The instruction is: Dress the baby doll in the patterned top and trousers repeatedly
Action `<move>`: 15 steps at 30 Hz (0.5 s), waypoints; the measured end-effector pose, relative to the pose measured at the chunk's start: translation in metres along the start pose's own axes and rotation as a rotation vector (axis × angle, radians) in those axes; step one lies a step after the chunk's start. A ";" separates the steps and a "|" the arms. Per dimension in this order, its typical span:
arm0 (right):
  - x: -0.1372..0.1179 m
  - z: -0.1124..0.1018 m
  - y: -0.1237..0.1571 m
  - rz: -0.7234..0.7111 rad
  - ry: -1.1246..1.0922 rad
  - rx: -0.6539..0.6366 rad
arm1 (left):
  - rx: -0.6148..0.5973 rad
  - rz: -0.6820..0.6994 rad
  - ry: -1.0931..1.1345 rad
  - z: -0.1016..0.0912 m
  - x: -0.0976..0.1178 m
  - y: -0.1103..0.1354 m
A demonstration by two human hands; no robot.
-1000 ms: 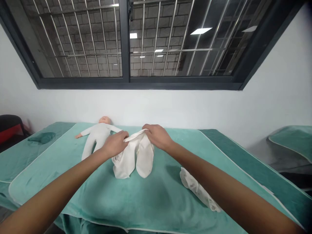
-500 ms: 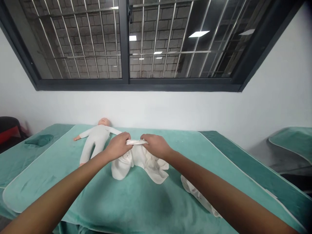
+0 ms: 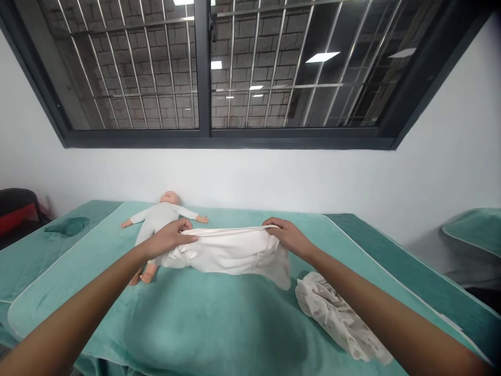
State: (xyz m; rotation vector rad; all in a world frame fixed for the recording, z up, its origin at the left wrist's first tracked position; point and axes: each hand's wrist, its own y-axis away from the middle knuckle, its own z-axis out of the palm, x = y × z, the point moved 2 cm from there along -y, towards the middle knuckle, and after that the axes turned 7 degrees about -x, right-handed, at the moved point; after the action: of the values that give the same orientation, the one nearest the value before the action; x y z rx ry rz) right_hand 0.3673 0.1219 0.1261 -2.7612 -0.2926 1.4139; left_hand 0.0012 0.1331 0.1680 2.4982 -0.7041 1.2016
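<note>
Stretched between my hands is a white cloth garment (image 3: 235, 253), held by its top edge above the green bed cover. My left hand (image 3: 172, 237) pinches the left end of that edge, with bunched fabric below the fingers. At the right end, my right hand (image 3: 287, 235) is closed on the same edge. The garment's exact kind cannot be made out. A baby doll (image 3: 158, 215) in a white bodysuit lies on its back behind my left hand, arms spread. Beside my right forearm rests a crumpled white patterned cloth (image 3: 336, 318), partly hidden by the arm.
A green velvety cover (image 3: 211, 324) spreads over the bed. A small dark green cushion-like bulge (image 3: 68, 226) lies at the left. Beyond stand a white wall (image 3: 250, 177) and a barred window (image 3: 205, 138). A black and red object (image 3: 18, 211) is at far left.
My hands have moved apart, pulling the bunched white garment out wide between them. More of the doll's right-side arm and feet, and of the patterned cloth, now shows.
</note>
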 end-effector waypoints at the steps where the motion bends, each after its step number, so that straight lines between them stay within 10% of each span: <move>1: -0.002 -0.007 0.001 0.007 0.025 -0.018 | -0.026 -0.009 0.040 -0.003 0.001 0.000; 8: 0.013 -0.016 -0.017 0.112 0.353 -0.335 | -0.193 -0.169 0.085 0.004 -0.034 -0.029; 15: 0.052 0.097 -0.032 0.156 0.725 0.000 | 0.336 -0.296 -0.661 0.076 -0.090 -0.082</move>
State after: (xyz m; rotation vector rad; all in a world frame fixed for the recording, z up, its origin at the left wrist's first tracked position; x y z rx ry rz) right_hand 0.3137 0.1565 0.0303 -3.1008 -0.0482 0.3440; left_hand 0.0465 0.1957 0.0473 3.1691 -0.2472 0.3992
